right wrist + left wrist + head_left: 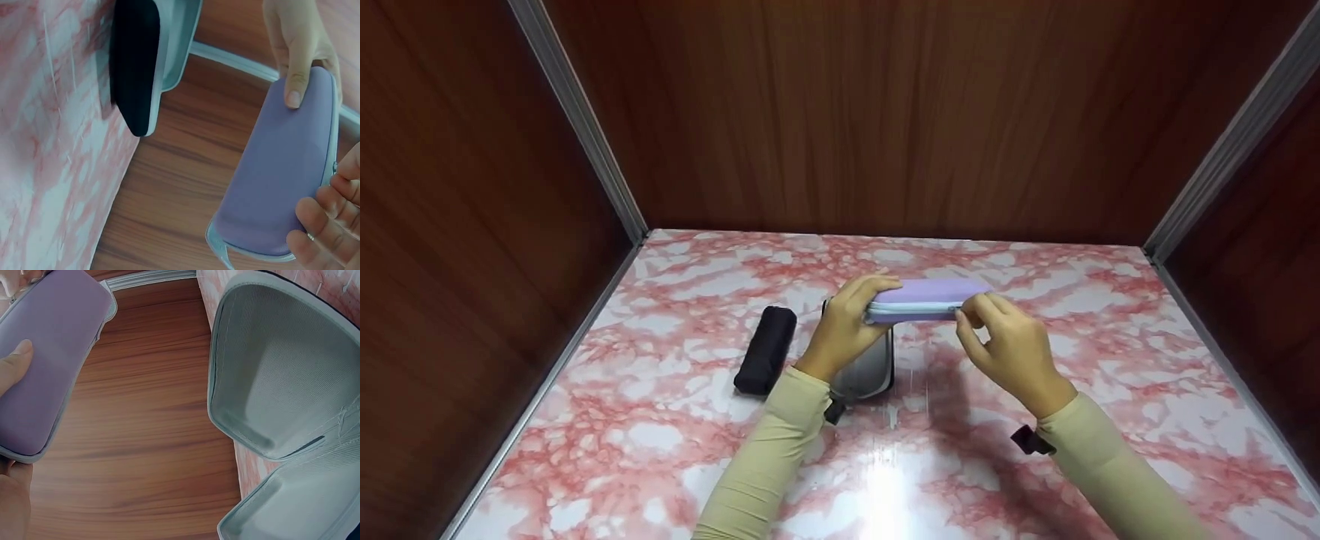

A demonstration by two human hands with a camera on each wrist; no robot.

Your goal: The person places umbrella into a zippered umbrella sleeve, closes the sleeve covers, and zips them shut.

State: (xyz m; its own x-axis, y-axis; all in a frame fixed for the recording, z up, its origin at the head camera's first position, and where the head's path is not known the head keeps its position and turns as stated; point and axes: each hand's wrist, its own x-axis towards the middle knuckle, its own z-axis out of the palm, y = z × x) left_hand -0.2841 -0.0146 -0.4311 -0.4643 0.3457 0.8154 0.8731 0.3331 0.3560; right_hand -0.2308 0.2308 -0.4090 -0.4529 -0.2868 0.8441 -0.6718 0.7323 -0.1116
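A lilac zip case (934, 289) is held up off the table, its pale zip (915, 307) facing the head camera. My left hand (840, 326) grips the left end, with the thumb across the lilac face in the left wrist view. At the other end, my right hand (1012, 345) pinches at the zip's slider with thumb and forefinger; its other fingers (318, 222) lie along the case's edge in the right wrist view. The zip looks closed where it shows. Under the left forearm an open case (292, 360), grey inside and black outside, lies partly hidden on the table.
Left of the open case lies a black oblong bundle (766, 350), perhaps a folded umbrella. The table (652, 442) has a red and white marbled top. Brown wood-look panels (847, 112) with metal edging enclose the back and both sides.
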